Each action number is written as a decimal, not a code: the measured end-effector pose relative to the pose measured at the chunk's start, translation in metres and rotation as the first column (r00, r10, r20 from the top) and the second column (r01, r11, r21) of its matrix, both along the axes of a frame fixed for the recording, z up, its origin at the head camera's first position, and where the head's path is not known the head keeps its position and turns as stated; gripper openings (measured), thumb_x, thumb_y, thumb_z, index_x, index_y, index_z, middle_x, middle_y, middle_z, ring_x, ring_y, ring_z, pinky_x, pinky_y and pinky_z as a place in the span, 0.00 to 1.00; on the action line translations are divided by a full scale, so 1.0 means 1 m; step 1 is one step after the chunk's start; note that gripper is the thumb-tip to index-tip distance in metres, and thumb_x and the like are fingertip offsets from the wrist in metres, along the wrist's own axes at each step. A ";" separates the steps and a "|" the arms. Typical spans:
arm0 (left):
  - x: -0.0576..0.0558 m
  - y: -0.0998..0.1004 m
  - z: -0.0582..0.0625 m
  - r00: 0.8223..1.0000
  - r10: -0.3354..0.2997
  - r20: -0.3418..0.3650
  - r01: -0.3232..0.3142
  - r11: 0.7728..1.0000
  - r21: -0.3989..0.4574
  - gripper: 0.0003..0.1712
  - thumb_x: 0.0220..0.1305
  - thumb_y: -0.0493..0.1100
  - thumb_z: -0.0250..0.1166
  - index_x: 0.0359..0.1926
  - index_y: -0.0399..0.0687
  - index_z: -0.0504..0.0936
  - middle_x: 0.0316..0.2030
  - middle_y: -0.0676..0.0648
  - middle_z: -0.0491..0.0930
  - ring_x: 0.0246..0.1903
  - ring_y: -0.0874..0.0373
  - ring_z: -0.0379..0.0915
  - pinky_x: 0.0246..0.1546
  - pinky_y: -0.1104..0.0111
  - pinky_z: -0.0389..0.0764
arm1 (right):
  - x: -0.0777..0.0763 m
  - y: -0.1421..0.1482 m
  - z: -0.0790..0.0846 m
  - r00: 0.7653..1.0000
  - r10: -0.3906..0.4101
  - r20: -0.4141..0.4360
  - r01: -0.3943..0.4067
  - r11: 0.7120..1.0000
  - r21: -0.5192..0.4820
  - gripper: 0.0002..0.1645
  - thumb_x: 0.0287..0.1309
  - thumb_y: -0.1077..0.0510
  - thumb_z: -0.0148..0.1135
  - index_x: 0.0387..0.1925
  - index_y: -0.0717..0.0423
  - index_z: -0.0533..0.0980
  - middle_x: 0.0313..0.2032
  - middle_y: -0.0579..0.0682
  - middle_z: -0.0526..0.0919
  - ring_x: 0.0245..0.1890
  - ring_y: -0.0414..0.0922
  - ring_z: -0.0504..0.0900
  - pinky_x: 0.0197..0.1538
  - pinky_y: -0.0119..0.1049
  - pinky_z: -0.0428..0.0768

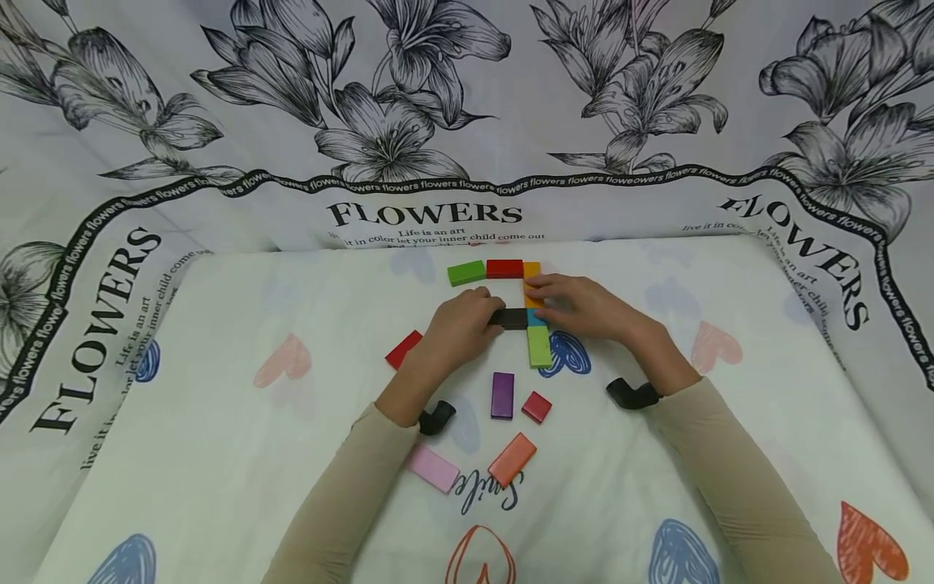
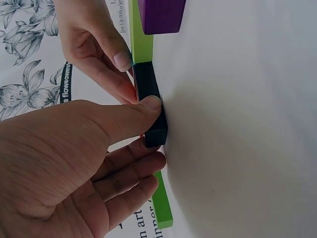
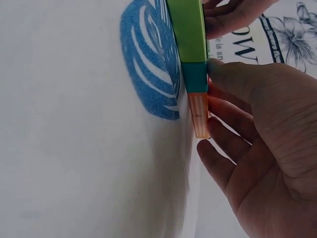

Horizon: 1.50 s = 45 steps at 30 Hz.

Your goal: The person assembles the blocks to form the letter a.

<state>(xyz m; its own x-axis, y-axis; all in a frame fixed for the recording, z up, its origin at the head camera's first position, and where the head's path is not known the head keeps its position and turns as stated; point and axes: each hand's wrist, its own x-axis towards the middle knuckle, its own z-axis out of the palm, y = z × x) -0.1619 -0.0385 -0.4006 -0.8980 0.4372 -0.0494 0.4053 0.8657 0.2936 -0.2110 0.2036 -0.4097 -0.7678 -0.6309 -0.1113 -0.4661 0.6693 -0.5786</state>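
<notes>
My left hand (image 1: 461, 324) pinches the left end of a black block (image 1: 513, 319), its thumb lying over the block in the left wrist view. The black block's right end meets a small blue block (image 1: 537, 317) in a column. Above the blue one in the head view is a yellow-orange block (image 1: 532, 270), and below it a light green block (image 1: 539, 347). With its thumb at the blue block and its fingers along the yellow-orange one, my right hand (image 1: 584, 307) touches the column's right side. A red block (image 1: 504, 268) and a green block (image 1: 466, 273) extend leftward from the column's top.
Nearer me lie loose blocks: purple (image 1: 502, 396), small red (image 1: 536, 407), orange (image 1: 513, 459) and pink (image 1: 434, 469). Another red block (image 1: 404, 349) is partly behind the left forearm. A white heart-print cloth (image 1: 241, 454) lies underneath.
</notes>
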 end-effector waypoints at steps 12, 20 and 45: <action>0.000 -0.002 -0.001 1.000 -0.021 -0.007 0.021 0.999 -0.028 0.20 0.71 0.45 0.71 0.60 0.44 0.86 0.49 0.43 0.86 0.48 0.51 0.81 0.53 0.61 0.86 | 0.003 0.001 -0.002 1.000 -0.004 0.005 0.004 1.000 -0.020 0.29 0.73 0.53 0.66 0.71 0.54 0.76 0.77 0.52 0.71 0.82 0.58 0.63 0.82 0.60 0.63; 0.001 0.001 0.002 0.999 -0.033 0.010 0.034 0.999 -0.034 0.23 0.72 0.47 0.70 0.63 0.44 0.84 0.52 0.43 0.85 0.51 0.51 0.81 0.55 0.61 0.86 | 0.008 0.003 0.001 1.000 -0.013 -0.016 0.013 1.000 -0.003 0.29 0.73 0.53 0.66 0.71 0.55 0.76 0.77 0.52 0.72 0.82 0.58 0.63 0.82 0.59 0.63; 0.051 -0.081 0.024 0.983 0.185 0.011 -0.185 0.981 0.053 0.33 0.72 0.51 0.69 0.72 0.41 0.76 0.65 0.40 0.80 0.64 0.43 0.78 0.63 0.49 0.85 | 0.003 -0.001 -0.001 1.000 0.008 -0.001 -0.008 1.000 0.009 0.29 0.74 0.54 0.64 0.72 0.57 0.75 0.77 0.54 0.71 0.82 0.59 0.62 0.83 0.59 0.62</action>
<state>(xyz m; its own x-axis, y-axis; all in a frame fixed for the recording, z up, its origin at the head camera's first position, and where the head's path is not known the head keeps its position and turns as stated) -0.1109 -0.1192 -0.3763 -0.9634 0.2656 -0.0361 0.2376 0.9085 0.3437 -0.2077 0.2024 -0.4102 -0.7629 -0.6360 -0.1159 -0.4721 0.6706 -0.5722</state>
